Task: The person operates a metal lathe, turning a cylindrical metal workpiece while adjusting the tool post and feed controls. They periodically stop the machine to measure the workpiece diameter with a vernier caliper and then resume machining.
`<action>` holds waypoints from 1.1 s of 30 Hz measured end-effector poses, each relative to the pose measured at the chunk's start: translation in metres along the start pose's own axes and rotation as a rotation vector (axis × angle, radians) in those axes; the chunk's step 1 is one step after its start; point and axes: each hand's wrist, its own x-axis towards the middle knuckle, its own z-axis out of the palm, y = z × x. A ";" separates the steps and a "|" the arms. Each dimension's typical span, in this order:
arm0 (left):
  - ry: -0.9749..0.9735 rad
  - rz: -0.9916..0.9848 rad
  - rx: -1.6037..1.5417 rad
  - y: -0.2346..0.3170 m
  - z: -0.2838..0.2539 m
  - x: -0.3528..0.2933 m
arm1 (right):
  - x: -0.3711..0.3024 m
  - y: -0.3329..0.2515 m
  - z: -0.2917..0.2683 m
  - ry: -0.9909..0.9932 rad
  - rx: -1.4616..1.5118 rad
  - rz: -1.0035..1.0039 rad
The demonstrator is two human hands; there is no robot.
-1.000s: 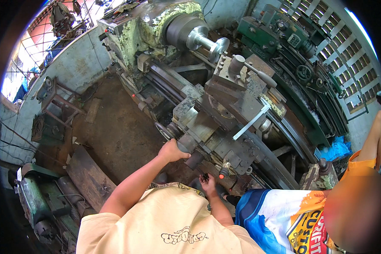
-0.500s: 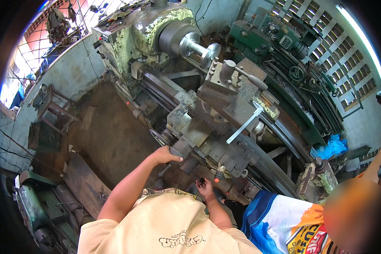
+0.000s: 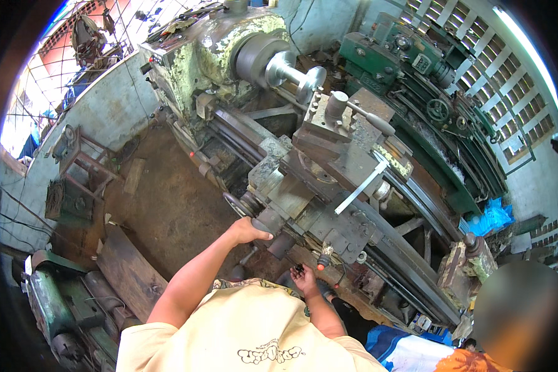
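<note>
My left hand is wrapped over the end of a dark cylindrical part on the front of a big metal lathe; its thumb lies on top and the other fingers are mostly hidden. Below the lathe's front, close to my body, my right hand has curled fingers around something small and dark that I cannot make out. Near it is a lever with a red knob. A shiny flanged workpiece sits in the chuck, facing the tool post. A silver caliper lies across the carriage.
Behind stands a green lathe. Another green machine is at the lower left, beside a leaning wooden board. A small stand is by the left wall. Another person's colourful shirt shows at the lower right.
The other person has moved back toward the lower right edge, uncovering more of the lathe's bed and the floor. The view has shifted slightly. My hands keep nearly the same places.
</note>
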 end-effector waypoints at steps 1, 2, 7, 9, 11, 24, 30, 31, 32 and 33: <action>0.018 -0.022 0.034 0.001 0.001 0.000 | 0.000 -0.001 0.000 0.078 -0.015 -0.013; 0.037 -0.055 0.080 0.002 0.002 -0.001 | 0.000 -0.001 -0.001 0.007 -0.014 0.003; 0.106 -0.091 0.187 0.014 0.008 -0.010 | 0.000 -0.002 -0.003 0.085 -0.083 -0.007; 0.145 -0.094 0.209 0.020 0.009 -0.016 | 0.000 -0.004 -0.003 0.001 -0.085 0.014; 0.168 -0.092 0.243 0.026 0.011 -0.022 | 0.000 -0.004 -0.003 0.011 -0.089 0.024; 0.239 -0.021 0.478 0.034 0.017 -0.028 | 0.008 -0.002 -0.011 -0.039 -0.164 0.035; -0.074 0.003 0.250 0.020 -0.015 -0.005 | 0.010 -0.001 -0.011 -0.028 -0.171 0.032; -0.098 0.038 0.206 0.018 -0.017 -0.002 | 0.009 -0.001 -0.011 0.063 -0.176 0.031; -0.094 0.034 0.191 0.016 -0.017 0.000 | 0.009 -0.001 -0.010 -0.014 -0.156 0.042; -0.086 0.020 0.192 0.014 -0.016 0.001 | 0.008 -0.001 -0.008 -0.010 -0.147 0.044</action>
